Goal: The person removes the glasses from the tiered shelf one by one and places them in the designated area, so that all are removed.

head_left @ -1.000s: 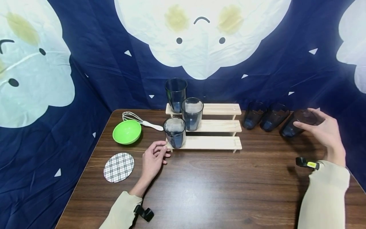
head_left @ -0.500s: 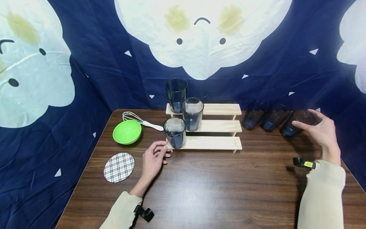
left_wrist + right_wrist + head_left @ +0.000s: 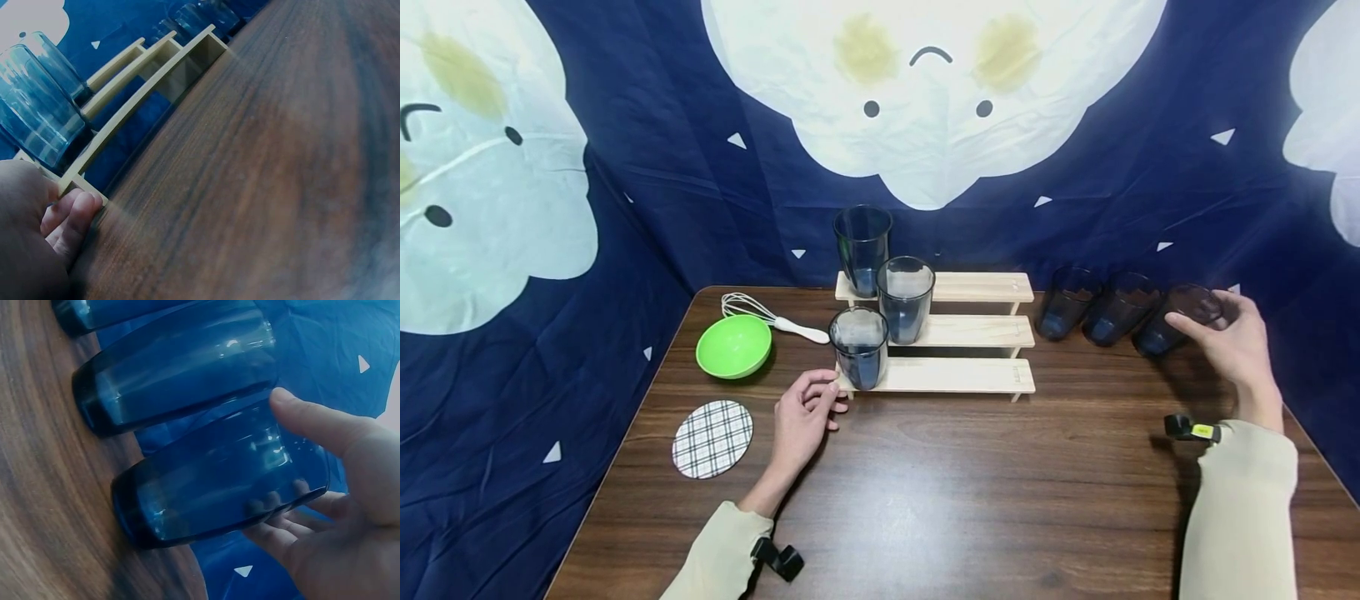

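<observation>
In the head view, my right hand [image 3: 1242, 350] holds a dark tinted drinking glass [image 3: 1161, 332] near its rim, the thumb on one side and the fingers round the other. The right wrist view shows this glass [image 3: 206, 478] with its base at the tabletop, beside a second glass [image 3: 175, 369]. My left hand [image 3: 801, 421] grips the left end of the front step of a three-step wooden display riser [image 3: 955, 375]. Fingers [image 3: 81, 212] curl by the riser's end support in the left wrist view. On the riser's left side stand three tinted glasses, including a front one [image 3: 859, 350].
Two more glasses, one dark glass [image 3: 1120, 308] and another glass [image 3: 1067, 304], stand right of the riser. At left are a green bowl [image 3: 733, 346], a white-handled whisk [image 3: 797, 329] and a checked round mat [image 3: 712, 439]. Dark blue cloth [image 3: 775, 242] hangs behind the table.
My right hand has shifted a little left, and the glass in it now stands more upright, close to its neighbour. My left hand and the riser have stayed put.
</observation>
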`<state>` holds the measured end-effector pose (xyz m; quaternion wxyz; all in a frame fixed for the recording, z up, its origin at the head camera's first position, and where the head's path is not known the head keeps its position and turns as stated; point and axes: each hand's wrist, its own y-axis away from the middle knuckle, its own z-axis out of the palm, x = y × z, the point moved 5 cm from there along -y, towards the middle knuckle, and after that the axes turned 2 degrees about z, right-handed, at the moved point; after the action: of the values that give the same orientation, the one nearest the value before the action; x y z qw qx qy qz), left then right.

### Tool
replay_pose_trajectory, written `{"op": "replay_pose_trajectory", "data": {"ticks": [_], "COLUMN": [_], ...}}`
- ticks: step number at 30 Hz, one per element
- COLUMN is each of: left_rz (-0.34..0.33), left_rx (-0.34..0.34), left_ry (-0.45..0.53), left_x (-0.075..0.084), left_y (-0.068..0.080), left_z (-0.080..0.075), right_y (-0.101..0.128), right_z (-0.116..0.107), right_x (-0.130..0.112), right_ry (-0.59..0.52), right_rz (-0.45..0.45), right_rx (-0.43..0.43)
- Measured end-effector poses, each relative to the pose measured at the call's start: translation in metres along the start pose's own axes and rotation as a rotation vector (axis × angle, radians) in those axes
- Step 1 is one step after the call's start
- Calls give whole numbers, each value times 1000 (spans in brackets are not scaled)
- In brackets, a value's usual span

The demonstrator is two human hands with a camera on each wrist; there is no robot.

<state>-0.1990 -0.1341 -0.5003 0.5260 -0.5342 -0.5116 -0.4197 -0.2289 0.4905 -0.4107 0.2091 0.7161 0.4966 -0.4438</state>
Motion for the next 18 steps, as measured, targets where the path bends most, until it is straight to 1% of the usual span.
{"op": "replay_pose_trajectory", "data": {"ticks": [3, 5, 10, 13, 18], "left_rz": [0, 3, 11, 13, 11], "left_rx": [1, 1, -1, -3, 1], "left_ry": [0, 2, -1, -4, 0], "left_x": [0, 0, 0, 0, -1], "left_y": [0, 0, 0, -1, 0], "left_z": [0, 0, 1, 1, 1], "right_y": [-2, -2, -1, -2, -4], "right_z": [2, 2, 3, 4, 7], "right_x": [0, 1, 7, 10, 12], "right_ry": [-123, -155, -67, -55, -14], "right_rz": [-33, -30, 43, 77, 86], "right_rx": [4, 10, 47, 48, 52]}}
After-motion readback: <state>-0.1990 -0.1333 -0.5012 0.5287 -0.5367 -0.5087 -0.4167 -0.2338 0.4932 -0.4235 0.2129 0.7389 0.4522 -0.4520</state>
